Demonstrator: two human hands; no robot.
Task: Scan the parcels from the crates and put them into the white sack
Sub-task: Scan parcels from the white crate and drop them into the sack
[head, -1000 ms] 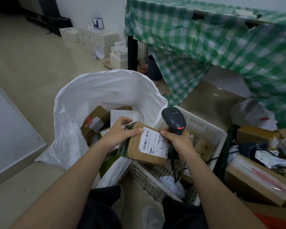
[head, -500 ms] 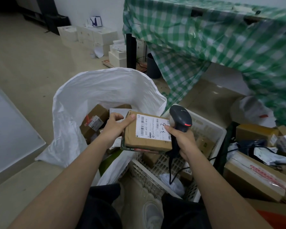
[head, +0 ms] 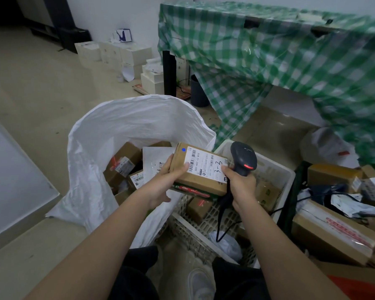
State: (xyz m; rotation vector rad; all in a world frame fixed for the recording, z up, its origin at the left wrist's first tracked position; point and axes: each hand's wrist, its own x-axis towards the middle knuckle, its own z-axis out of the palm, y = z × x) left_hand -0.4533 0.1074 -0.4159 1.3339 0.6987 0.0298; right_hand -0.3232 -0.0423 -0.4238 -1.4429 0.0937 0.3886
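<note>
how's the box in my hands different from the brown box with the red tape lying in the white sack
The held box is up in the air over the crate, gripped by the left hand and steadied by the right hand; the sack box lies loose inside the white sack. The held box's label covers most of its top; the sack box's label is small. Both are brown cardboard.

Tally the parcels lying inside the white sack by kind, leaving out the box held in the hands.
Brown cardboard boxes in the white woven sack: 3 showing, namely the large one with red tape, a small labelled one and one edge at the back.
Flat white mailer envelopes: 1.
Total: 4 visible; anything beneath is hidden.
</note>
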